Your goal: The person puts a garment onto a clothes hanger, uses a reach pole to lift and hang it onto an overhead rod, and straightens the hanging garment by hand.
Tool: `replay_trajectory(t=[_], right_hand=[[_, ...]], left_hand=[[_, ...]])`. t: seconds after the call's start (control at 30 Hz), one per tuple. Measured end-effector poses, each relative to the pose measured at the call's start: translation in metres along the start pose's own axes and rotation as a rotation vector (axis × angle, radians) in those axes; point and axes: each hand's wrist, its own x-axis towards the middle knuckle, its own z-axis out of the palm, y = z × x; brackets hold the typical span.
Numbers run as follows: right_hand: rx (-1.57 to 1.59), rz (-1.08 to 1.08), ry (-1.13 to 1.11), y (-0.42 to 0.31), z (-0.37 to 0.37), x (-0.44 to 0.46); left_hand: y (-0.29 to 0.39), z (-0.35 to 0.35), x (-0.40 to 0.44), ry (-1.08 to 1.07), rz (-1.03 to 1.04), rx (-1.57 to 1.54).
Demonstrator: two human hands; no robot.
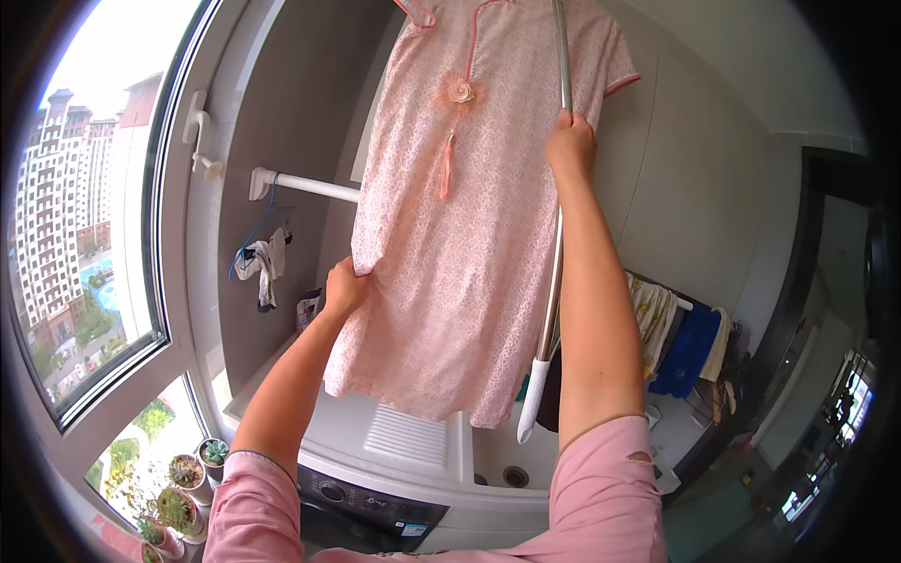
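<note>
Left hand (347, 286) pinches the pink dress (460, 253) by its side edge. Right hand (571, 148), higher, grips a metal pole (563, 56).

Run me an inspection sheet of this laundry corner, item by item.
Surface: white sink with a ribbed washboard; washing machine below.
Job's things: pink dress, top cut off by the frame; metal pole running along it.
Clutter: potted plants by the window; blue cloth hanging at right.
Hands: left hand grips the dress's side edge; right hand grips the pole.
Cables: nothing seen.
Surroundings: tall buildings outside.
</note>
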Motion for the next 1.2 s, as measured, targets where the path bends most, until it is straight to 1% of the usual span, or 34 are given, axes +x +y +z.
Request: replay_trajectory(t=[0.13,0.2,0.23,0.3,0.33,0.37,0.4,0.43,0.5,0.53,0.63,0.7,0.77,0.83,0.9,0.97,1.0,1.03,1.07,1.1,1.13,1.17,1.2], right_hand=[[-0.047,0.013,-0.018,0.007,-0.009,0.006],[0.046,0.041,-0.048,0.013,-0.013,0.002],[0.043,0.039,-0.061,0.017,-0.015,-0.002],[0.36,0.143,-0.127,0.025,-0.02,-0.029],[0.452,0.2,-0.219,0.027,-0.027,-0.047],[0.542,0.267,-0.315,0.022,-0.041,-0.069],[0.657,0.301,-0.358,0.024,-0.049,-0.091],[0.768,0.34,-0.405,0.028,-0.056,-0.114],[0.817,0.386,-0.49,0.035,-0.074,-0.162],[0.798,0.4,-0.52,0.035,-0.081,-0.184],[0.757,0.428,-0.64,0.051,-0.09,-0.246],[0.733,0.462,-0.821,0.066,-0.102,-0.286],[0.835,0.532,-1.073,0.08,-0.114,-0.328],[0.863,0.608,-1.31,0.085,-0.121,-0.366],[0.861,0.612,-1.56,0.086,-0.12,-0.4],[0.886,0.545,-1.707,0.085,-0.11,-0.435],[0.903,0.612,-1.77,0.082,-0.106,-0.452],[0.974,0.541,-1.811,0.08,-0.098,-0.468],[1.005,0.507,-1.779,0.07,-0.091,-0.487],[1.02,0.515,-1.837,0.063,-0.082,-0.495],[1.062,0.506,-1.851,0.058,-0.071,-0.509],[1.043,0.507,-1.941,0.048,-0.062,-0.518],[1.038,0.36,-1.925,0.041,-0.052,-0.532]], left_hand=[[0.008,0.0,0.003,0.007,-0.012,0.023],[0.012,-0.003,-0.003,-0.005,-0.012,0.007],[0.013,-0.006,-0.008,-0.004,-0.026,0.006],[0.009,-0.012,-0.023,-0.049,-0.001,0.085],[0.005,-0.014,-0.033,-0.048,-0.031,0.088],[-0.001,-0.016,-0.043,-0.003,0.025,0.126],[-0.006,-0.019,-0.055,0.04,0.082,0.17],[-0.014,-0.023,-0.067,0.036,0.039,0.182],[-0.03,-0.034,-0.098,0.07,0.092,0.199],[-0.034,-0.041,-0.115,0.069,0.065,0.176],[-0.062,-0.06,-0.164,-0.091,-0.01,0.075],[-0.071,-0.076,-0.198,-0.286,-0.209,-0.052],[-0.069,-0.092,-0.231,-0.381,-0.409,-0.466],[-0.055,-0.11,-0.249,-0.392,-0.473,-0.707],[-0.043,-0.133,-0.252,-0.37,-0.461,-0.862],[-0.039,-0.149,-0.246,-0.254,-0.304,-0.862],[-0.034,-0.155,-0.242,-0.143,-0.309,-0.834],[-0.027,-0.163,-0.237,-0.032,-0.313,-0.796],[-0.027,-0.18,-0.235,-0.053,-0.388,-0.817],[-0.023,-0.193,-0.233,-0.069,-0.466,-0.825],[-0.021,-0.204,-0.237,-0.083,-0.503,-0.877],[-0.022,-0.211,-0.243,-0.022,-0.514,-0.827],[-0.024,-0.216,-0.247,0.031,-0.563,-0.91]])
